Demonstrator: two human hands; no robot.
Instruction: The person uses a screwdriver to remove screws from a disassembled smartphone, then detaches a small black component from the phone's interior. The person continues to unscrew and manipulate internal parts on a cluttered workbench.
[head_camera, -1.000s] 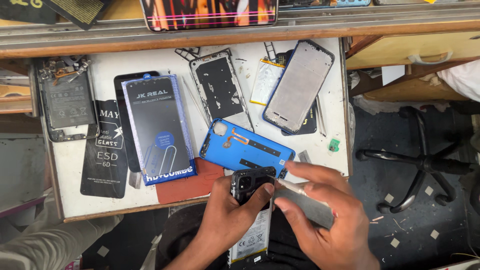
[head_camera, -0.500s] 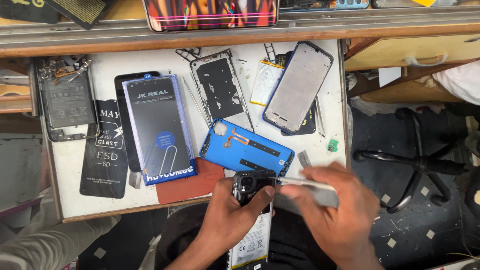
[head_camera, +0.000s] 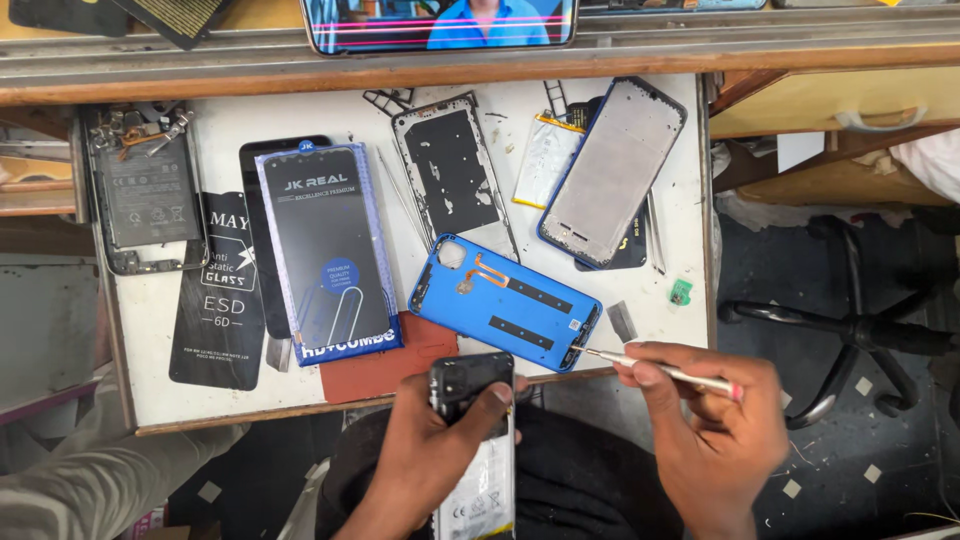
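The opened phone (head_camera: 474, 440) is gripped in the left hand (head_camera: 425, 465) below the table edge; its blue back cover (head_camera: 505, 302) is already removed and lies on the white tabletop (head_camera: 655, 300). A screwdriver (head_camera: 665, 372) is pinched in the right hand (head_camera: 725, 425). Reassembly is judged outstanding.

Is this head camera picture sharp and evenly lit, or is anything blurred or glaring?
Head view: even, soft light with faint shadows; the white worktable and blue plastic phone back cover are sharp; the left hand and right hand show no blur; the lit phone screen glows brightly at the top.
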